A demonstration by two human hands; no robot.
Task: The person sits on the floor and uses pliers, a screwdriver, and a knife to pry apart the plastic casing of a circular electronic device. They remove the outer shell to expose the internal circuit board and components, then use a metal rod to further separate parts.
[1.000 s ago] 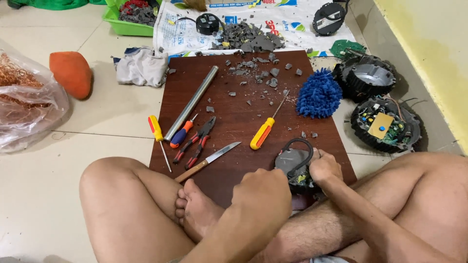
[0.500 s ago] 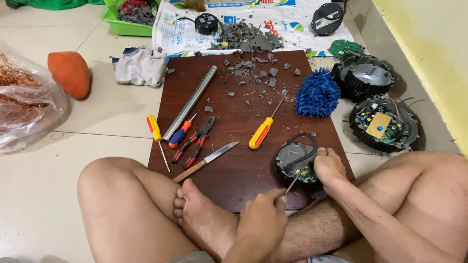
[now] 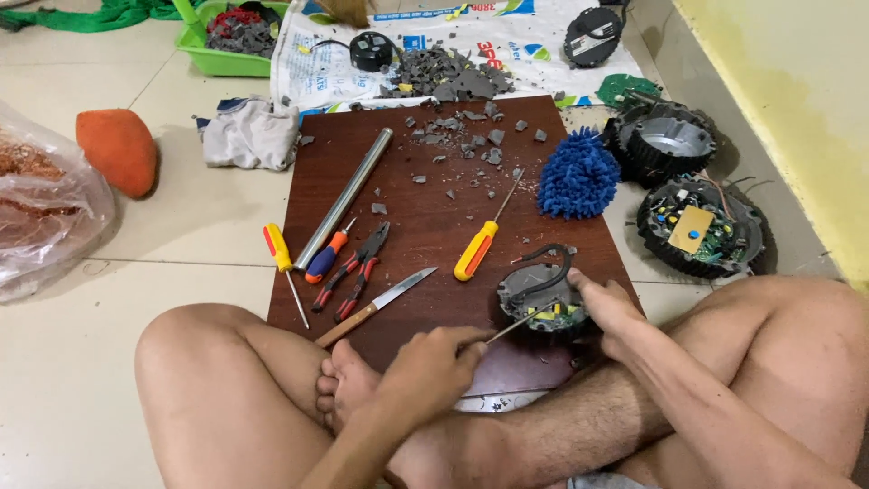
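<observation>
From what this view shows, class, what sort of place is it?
Probably a makeshift floor workshop for stripping small electronics: a wooden board on tiles carries screwdrivers and pliers, opened round devices with circuit boards lie beside it, and grey plastic fragments are piled behind.

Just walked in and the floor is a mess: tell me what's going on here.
A person sits cross-legged at a dark wooden board. The right hand steadies a small round electronic unit on the board, while the left hand pokes a thin metal tool into it. Screwdrivers, pliers, a knife and grey plastic fragments lie around.
</observation>
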